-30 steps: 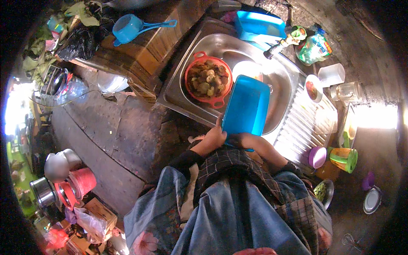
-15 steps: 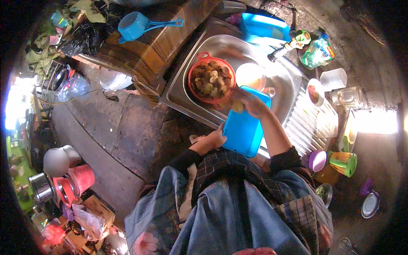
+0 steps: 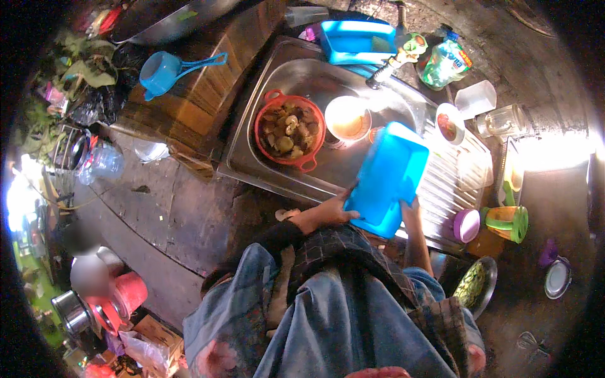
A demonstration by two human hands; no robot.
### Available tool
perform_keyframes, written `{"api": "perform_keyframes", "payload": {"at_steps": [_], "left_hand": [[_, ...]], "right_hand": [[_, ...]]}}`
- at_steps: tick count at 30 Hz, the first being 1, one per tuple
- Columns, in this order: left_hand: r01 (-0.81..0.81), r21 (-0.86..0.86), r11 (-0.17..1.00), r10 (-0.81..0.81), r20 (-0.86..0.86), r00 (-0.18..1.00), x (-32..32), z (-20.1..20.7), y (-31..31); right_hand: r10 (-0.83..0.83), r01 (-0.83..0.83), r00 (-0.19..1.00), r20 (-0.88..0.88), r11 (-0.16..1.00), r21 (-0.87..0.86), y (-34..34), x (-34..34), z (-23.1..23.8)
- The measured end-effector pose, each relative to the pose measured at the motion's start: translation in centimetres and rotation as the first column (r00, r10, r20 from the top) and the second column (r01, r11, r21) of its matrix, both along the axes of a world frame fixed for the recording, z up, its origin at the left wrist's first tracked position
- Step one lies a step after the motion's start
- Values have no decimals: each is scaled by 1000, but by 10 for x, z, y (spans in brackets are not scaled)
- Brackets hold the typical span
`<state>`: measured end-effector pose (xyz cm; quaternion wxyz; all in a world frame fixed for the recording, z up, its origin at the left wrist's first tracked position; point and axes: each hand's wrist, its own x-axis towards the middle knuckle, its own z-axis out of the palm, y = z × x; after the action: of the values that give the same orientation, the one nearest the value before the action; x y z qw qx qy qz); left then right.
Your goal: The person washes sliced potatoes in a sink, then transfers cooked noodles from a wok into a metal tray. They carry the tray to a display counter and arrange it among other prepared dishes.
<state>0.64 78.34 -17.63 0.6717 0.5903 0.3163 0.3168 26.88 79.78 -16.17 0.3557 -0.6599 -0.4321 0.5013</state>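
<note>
Both of my hands hold a blue rectangular plastic container (image 3: pixel 386 179), tilted over the sink's front edge. My left hand (image 3: pixel 331 210) grips its near left edge with the thumb showing. On the near right side my right hand (image 3: pixel 410 213) closes on the edge, its fingers partly hidden. I see nothing inside the container. In the steel sink (image 3: pixel 328 74) stands a red basin (image 3: pixel 270 155) with two small handles, full of brownish, chunky pieces that look like peelings or cut vegetables. Beside it is a white tub (image 3: pixel 350 118) with a pale orange-looking inside.
Behind the sink sit another blue container (image 3: pixel 358 43) and a green bottle (image 3: pixel 446 62). A red-stained bowl (image 3: pixel 449 123) and a glass jar (image 3: pixel 502 121) line the right. A blue dipper (image 3: pixel 162 72) lies on the wooden counter. A pan of chopped greens (image 3: pixel 476 286) stands low right.
My right hand has left the spot beside the red basin and now grips the blue container's right side. The container has turned and tilted, shifting right. The view has shifted too.
</note>
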Motion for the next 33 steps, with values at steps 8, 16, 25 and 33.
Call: {"api": "perform_keyframes", "payload": {"at_steps": [8, 16, 25, 33], "left_hand": [[2, -60, 998, -14, -196, 981, -10, -8, 12], [-551, -356, 755, 549, -117, 828, -81, -40, -16], [-723, -406, 559, 767, -77, 637, -110, -28, -37], [-787, -437, 435, 826, -154, 542, -124, -30, -70]], "right_hand": [[34, -60, 910, 414, 997, 50, 28, 195, -32], [-345, -389, 419, 840, 768, 509, 145, 155, 44], [117, -510, 554, 824, 830, 225, 294, -100, 213], [191, -331, 914, 359, 862, 384, 356, -72, 194]]}}
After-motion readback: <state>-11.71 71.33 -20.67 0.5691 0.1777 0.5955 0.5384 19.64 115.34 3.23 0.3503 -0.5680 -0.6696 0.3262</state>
